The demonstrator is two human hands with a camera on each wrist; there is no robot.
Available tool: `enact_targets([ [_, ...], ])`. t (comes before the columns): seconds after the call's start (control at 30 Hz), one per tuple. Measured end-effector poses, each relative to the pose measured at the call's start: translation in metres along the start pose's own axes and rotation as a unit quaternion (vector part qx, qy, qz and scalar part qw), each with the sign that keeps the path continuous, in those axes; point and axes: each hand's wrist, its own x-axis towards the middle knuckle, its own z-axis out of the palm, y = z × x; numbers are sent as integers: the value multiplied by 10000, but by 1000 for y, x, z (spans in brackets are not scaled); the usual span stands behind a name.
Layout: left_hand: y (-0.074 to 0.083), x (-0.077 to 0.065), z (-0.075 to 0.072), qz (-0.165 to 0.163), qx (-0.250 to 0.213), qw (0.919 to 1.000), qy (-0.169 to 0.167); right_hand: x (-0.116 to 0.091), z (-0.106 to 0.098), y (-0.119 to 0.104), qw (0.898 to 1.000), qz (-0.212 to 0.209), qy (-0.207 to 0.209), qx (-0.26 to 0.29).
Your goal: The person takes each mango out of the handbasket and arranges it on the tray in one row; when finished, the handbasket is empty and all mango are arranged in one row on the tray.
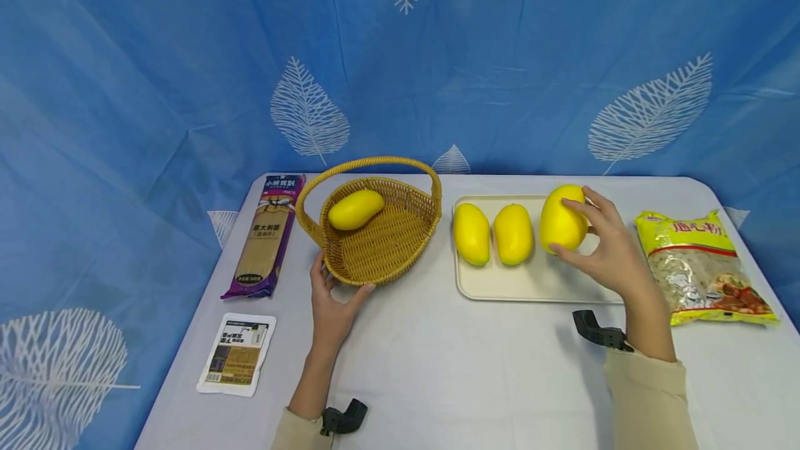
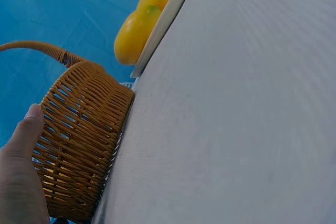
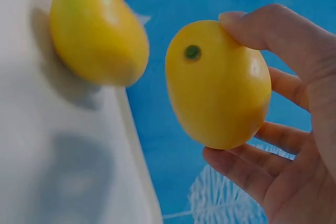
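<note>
My right hand [image 1: 609, 252] grips a yellow mango [image 1: 562, 219] between thumb and fingers over the cream tray [image 1: 500, 289]. In the right wrist view this mango [image 3: 218, 87] shows a green stem spot, apart from the mangoes beside it. Two more mangoes, one at the tray's left end [image 1: 471, 235] and another [image 1: 514, 235] beside it, lie on the tray. My left hand [image 1: 334, 307] holds the near-left side of a wicker basket [image 1: 381, 245], its thumb against the woven wall in the left wrist view. One mango [image 1: 356, 210] lies inside the basket, under its arched handle.
A pasta packet [image 1: 265, 235] lies left of the basket, with a small white pouch [image 1: 237, 354] nearer the front. Right of the tray is a yellow-and-clear food bag [image 1: 706, 269]. A blue curtain [image 1: 437, 75] with white leaf prints hangs behind the white table [image 1: 450, 367].
</note>
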Motion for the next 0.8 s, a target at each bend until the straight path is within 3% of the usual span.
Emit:
enact_targets([
  [0.23, 2, 0, 0, -14, 30, 10000, 7, -1, 2, 16, 9976, 491, -482, -88],
  [0.8, 2, 1, 0, -177, -58, 9998, -29, -1, 14, 37, 9921, 679, -1049, -115],
])
